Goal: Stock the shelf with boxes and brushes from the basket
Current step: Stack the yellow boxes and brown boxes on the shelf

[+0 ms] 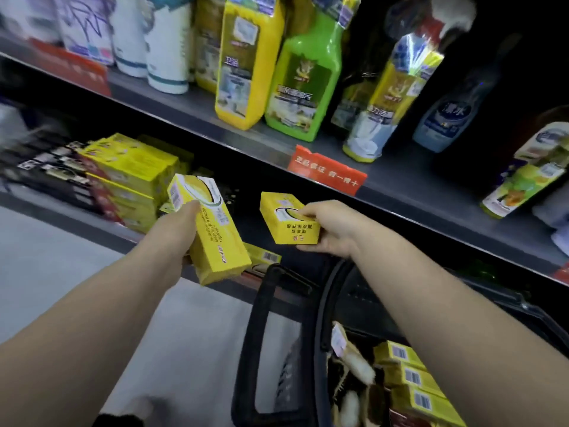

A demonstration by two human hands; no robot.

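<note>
Head view: left hand (181, 232) grips a long yellow box (215, 238), thumb on the top face near the barcode end, fingers curled underneath; the box is tilted, its far end just beside the stack of yellow boxes (132, 171) on the lower shelf (37, 198). Right hand (331, 231) grips a second yellow box (288, 217) by its right side, thumb on top, fingers below; the box sticks out to the left of the hand. The two held boxes are apart, both in front of the lower shelf opening. One more yellow box (265, 257) lies at the shelf edge, just under the left one. Black basket (258, 334) sits below the right forearm, handles up, holding a row of barcoded yellow boxes (409, 377) and a white-bristled brush (358, 369). Dark boxes (52, 171) sit left of the stack. The upper shelf (184, 103) carries a yellow bottle (243, 66), a green bottle (303, 87) and a red tag (326, 174) on its front.
</note>
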